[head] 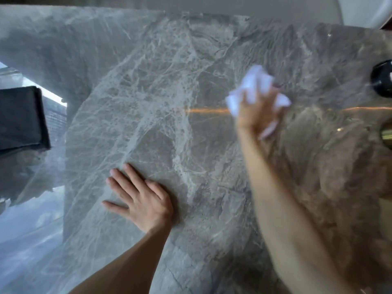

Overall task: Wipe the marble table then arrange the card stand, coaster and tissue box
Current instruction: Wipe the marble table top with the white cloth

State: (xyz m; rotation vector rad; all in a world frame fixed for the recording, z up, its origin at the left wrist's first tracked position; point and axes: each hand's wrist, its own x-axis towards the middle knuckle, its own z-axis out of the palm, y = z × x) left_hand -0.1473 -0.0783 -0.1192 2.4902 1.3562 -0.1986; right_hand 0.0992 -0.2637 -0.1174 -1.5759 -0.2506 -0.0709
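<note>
A grey veined marble table [161,85] fills the view. My right hand [257,112] is closed around a crumpled white tissue [255,84] and presses it on the marble at the right of centre; the hand is blurred. My left hand [140,197] lies flat on the table, fingers spread, holding nothing. A dark box-shaped object [20,117], perhaps the tissue box, sits at the left edge. A black round object [382,80] is cut off at the right edge. I cannot make out a card stand.
A brass-coloured round thing [387,134] shows at the right edge below the black one. A white curved object [364,9] sits beyond the table's far right corner. An orange streak of reflected light crosses the marble [207,110].
</note>
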